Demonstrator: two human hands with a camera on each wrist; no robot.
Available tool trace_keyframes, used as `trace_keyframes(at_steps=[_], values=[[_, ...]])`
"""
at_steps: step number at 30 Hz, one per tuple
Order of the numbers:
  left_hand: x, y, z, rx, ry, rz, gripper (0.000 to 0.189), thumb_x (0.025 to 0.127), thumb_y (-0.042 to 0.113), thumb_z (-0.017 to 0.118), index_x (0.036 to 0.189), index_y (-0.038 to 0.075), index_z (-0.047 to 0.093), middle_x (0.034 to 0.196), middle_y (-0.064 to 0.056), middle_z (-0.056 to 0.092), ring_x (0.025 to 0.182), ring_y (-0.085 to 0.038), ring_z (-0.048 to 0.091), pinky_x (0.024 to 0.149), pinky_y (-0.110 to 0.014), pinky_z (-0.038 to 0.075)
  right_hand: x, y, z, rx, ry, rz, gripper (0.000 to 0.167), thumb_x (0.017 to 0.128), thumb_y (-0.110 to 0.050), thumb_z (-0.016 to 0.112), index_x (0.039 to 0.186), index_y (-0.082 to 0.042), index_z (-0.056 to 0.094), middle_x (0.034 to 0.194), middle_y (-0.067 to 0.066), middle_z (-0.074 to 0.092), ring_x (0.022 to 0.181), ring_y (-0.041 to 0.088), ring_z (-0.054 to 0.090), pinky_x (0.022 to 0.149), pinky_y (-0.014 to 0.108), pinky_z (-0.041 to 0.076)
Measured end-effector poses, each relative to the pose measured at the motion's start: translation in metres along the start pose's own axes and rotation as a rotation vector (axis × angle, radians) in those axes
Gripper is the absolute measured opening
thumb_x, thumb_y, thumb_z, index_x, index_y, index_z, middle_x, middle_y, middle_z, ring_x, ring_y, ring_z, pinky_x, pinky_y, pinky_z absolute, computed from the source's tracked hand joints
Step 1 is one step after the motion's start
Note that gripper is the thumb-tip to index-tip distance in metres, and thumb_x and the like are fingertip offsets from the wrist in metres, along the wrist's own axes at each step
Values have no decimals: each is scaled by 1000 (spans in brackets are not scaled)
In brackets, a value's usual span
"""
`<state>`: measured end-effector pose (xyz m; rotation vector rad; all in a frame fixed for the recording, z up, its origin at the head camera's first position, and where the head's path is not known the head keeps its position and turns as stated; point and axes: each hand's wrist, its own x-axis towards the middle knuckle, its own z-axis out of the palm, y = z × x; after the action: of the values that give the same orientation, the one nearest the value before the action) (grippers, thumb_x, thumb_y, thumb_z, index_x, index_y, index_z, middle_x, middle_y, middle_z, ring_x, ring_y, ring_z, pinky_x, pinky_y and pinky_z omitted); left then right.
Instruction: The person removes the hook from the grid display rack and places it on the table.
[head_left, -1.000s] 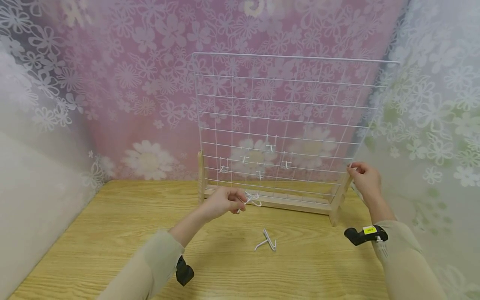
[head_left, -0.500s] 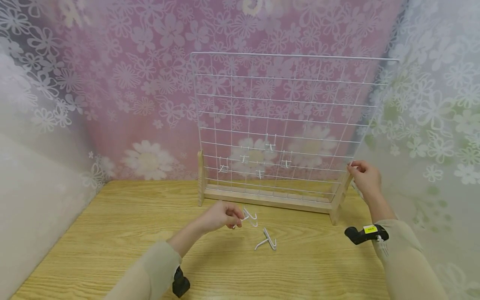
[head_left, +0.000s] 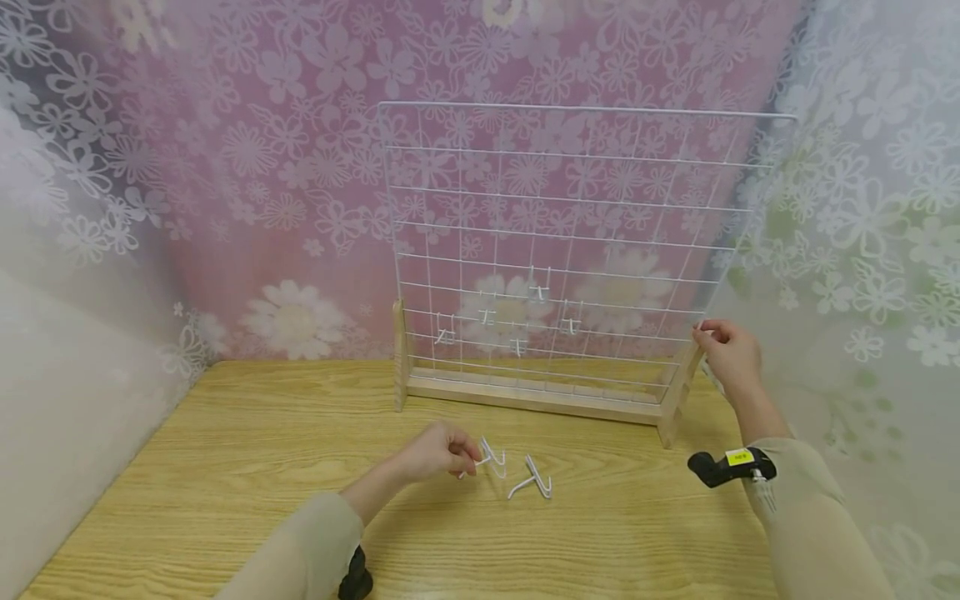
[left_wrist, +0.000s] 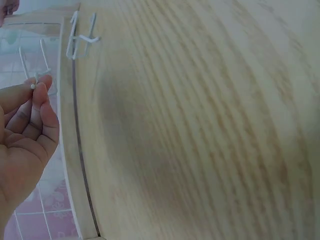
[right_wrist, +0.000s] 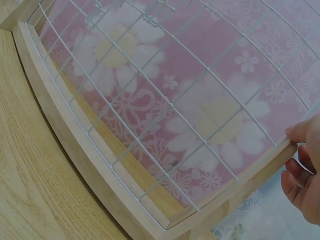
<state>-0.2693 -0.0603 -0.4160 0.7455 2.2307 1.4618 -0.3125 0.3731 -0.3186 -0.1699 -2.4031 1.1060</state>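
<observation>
Between thumb and fingers, my left hand (head_left: 441,451) pinches a white wire hook (head_left: 491,454) just above the table. In the left wrist view the prongs of this held hook (left_wrist: 45,56) stick up past the fingertips. A second white hook (head_left: 534,479) lies on the wood to its right. My right hand (head_left: 731,357) grips the right upright of the wooden stand (head_left: 540,400), at the edge of the white wire grid (head_left: 588,200). The right wrist view shows the thumb of that hand (right_wrist: 305,165) against the frame. Several hooks (head_left: 539,292) hang on the lower grid.
The stand rests on a wood-grain table (head_left: 300,417) before a pink flowered backdrop (head_left: 300,167). A pale wall (head_left: 862,292) rises close beside my right hand. Black wrist cameras (head_left: 723,469) sit on both forearms.
My left hand has come down and toward me from the stand's base, carrying its hook close to the hook on the table. The right hand stays on the upright.
</observation>
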Motion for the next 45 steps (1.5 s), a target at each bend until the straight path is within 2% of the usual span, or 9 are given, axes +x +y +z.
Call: trace_keyframes(at_steps=[2,6,11,14,19,29,36,45], values=[[0,-2,2,3,-2,-9,10,85,-5,59,93,-6,65,82,-13,67,76,-31,63,67,-34,53,0,0,0,0,-9,-3,38,95,-26,52,112,8,57,79,0,42,67,7,39,52,19,37],[-1,-6,5,20,-9,-19,10,84,-5,60,92,-5,66,83,-14,67,68,-19,60,66,-37,52,0,0,0,6,-9,-10,38,95,-26,52,112,8,57,77,-2,43,66,7,40,52,19,37],[1,-13,7,54,-13,-24,7,82,-2,65,89,-3,67,80,-8,66,62,-11,55,61,-32,50,0,1,-1,8,-9,-5,38,95,-26,52,112,8,57,76,-3,43,67,8,40,52,17,39],[3,-18,8,76,-11,-35,6,82,0,66,88,-1,67,78,-5,64,61,-10,54,59,-28,49,0,0,-2,0,-11,-1,38,95,-26,52,112,7,57,77,-1,42,67,8,41,52,18,39],[4,-25,7,69,-19,-34,6,82,0,66,88,-1,67,77,-8,65,60,-10,55,58,-27,49,0,0,-2,2,-14,-3,38,95,-26,51,112,8,56,76,-1,43,65,8,40,50,20,37],[4,-27,9,61,-20,-44,5,81,-3,66,86,-4,67,73,-12,66,57,-10,53,53,-23,44,0,1,-2,-13,-19,-3,38,95,-27,51,113,7,56,78,1,43,63,8,41,49,21,37],[4,-28,10,112,-20,-62,4,82,-1,66,86,-3,67,70,-9,65,56,-11,52,52,-22,40,-1,0,-3,-24,-23,-5,37,95,-26,51,112,6,56,78,2,43,64,9,41,49,22,37],[4,-31,10,177,-23,-35,4,82,1,67,85,-1,67,67,-4,63,57,-10,52,51,-20,41,-2,0,-3,-10,-22,-7,37,95,-26,51,112,7,56,79,2,43,67,8,41,51,18,40]])
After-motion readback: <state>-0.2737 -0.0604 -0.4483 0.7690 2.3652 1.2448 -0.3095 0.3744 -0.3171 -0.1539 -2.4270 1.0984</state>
